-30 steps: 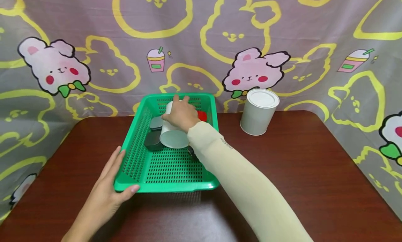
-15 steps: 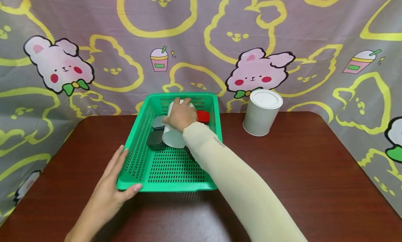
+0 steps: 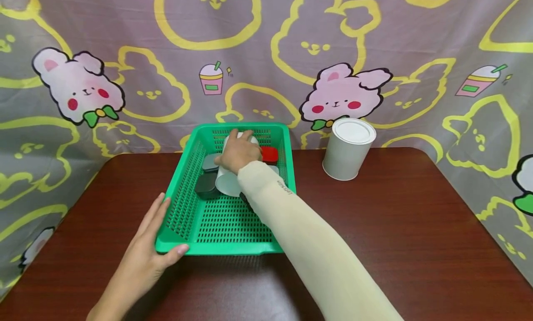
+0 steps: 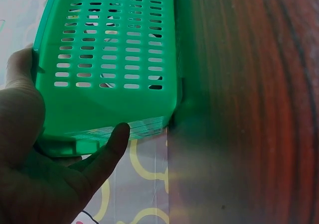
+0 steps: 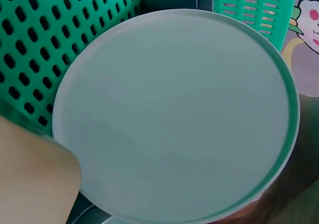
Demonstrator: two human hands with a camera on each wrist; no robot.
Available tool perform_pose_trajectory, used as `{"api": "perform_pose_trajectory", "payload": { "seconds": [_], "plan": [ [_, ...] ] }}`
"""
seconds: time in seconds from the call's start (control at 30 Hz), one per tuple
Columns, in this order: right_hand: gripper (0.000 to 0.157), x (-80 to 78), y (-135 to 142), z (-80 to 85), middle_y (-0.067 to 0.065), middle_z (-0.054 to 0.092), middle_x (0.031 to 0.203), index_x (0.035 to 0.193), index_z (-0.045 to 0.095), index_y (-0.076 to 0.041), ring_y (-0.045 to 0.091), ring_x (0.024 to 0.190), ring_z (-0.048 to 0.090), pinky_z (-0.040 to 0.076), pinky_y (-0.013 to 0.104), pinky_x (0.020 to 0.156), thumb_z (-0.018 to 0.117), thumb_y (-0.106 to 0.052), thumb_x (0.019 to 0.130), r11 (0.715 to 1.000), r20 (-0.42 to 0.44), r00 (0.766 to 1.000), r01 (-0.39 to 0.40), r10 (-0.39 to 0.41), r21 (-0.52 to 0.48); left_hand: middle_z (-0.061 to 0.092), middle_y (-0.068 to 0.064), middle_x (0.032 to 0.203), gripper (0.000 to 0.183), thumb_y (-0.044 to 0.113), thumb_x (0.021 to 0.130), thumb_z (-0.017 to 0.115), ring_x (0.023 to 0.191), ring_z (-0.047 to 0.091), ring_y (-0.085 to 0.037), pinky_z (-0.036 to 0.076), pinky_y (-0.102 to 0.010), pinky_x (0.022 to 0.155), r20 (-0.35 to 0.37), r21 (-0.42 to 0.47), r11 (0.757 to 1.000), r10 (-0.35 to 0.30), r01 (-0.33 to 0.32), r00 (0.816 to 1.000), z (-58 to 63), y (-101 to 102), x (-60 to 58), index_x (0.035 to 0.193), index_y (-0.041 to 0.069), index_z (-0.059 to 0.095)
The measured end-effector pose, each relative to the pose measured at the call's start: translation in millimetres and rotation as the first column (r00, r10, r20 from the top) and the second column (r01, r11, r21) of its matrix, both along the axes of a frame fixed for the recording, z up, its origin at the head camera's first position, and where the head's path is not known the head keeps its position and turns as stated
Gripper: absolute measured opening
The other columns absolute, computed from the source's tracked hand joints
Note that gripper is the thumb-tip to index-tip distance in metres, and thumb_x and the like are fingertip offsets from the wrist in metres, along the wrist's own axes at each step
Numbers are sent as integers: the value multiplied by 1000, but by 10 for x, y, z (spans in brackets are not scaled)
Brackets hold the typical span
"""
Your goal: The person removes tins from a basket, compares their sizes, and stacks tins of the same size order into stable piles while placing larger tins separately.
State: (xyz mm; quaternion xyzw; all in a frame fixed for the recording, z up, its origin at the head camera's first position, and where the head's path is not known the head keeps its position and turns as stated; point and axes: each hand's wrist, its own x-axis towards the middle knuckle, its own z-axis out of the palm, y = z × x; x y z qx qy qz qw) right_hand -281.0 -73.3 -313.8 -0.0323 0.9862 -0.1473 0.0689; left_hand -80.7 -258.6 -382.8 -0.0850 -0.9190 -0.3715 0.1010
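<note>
A green plastic basket (image 3: 216, 248) with slotted walls stands on the table. My left hand (image 3: 143, 247) grips its near left corner, fingers along the side rim and thumb at the front rim; the left wrist view shows this hand (image 4: 65, 169) against the basket wall (image 4: 109, 102). Inside the basket, my right hand (image 3: 239, 152) holds a white can (image 3: 228, 182) from above, fingers spread over its side. The can is tilted, with its round end toward me. That pale, rimmed end (image 5: 174, 114) fills most of the right wrist view.
In the basket, a dark grey box-like thing (image 3: 206, 186) and a lighter grey one (image 3: 211, 162) lie left of the can, a red thing (image 3: 269, 154) right of it. Another white can (image 3: 350, 148) stands upright at the table's back right. A patterned cloth (image 3: 258, 57) hangs behind.
The whole head view has shifted slightly. My right forearm has swung a little to the left, showing more of the basket's right side. Both hands keep their holds.
</note>
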Motion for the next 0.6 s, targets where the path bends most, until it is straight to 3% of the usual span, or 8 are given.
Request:
{"api": "perform_pose_trajectory", "payload": {
  "seconds": [0.13, 0.37, 0.6],
  "plan": [
    [96, -5, -21, -11, 21, 11, 174, 170, 12, -21, 50, 124, 59, 59, 52, 87, 65, -57, 98, 1000, 18, 1000, 9, -9, -15, 15, -4, 177, 107, 23, 86, 88, 148, 33, -43, 34, -51, 114, -7, -4, 1000, 2, -2, 1000, -6, -6, 10, 169, 28, 21],
    [93, 15, -23, -41, 20, 12, 174, 169, 17, -25, 52, 129, 55, 58, 55, 84, 66, -56, 97, 998, -1, 1000, 15, -15, -54, 13, -5, 177, 108, 23, 85, 88, 147, 33, -46, 36, -71, 102, 9, 16, 1000, -4, 4, 1000, 5, 3, 6, 169, 26, 21],
    [91, 27, -14, -47, 20, 20, 170, 168, 21, -25, 51, 128, 54, 57, 56, 82, 68, -54, 96, 997, -59, 998, 4, -9, -74, 14, -5, 177, 108, 23, 84, 89, 148, 31, -48, 35, -74, 102, 3, 29, 1000, -10, 10, 1000, 7, 10, 12, 169, 25, 21]
  ]
}}
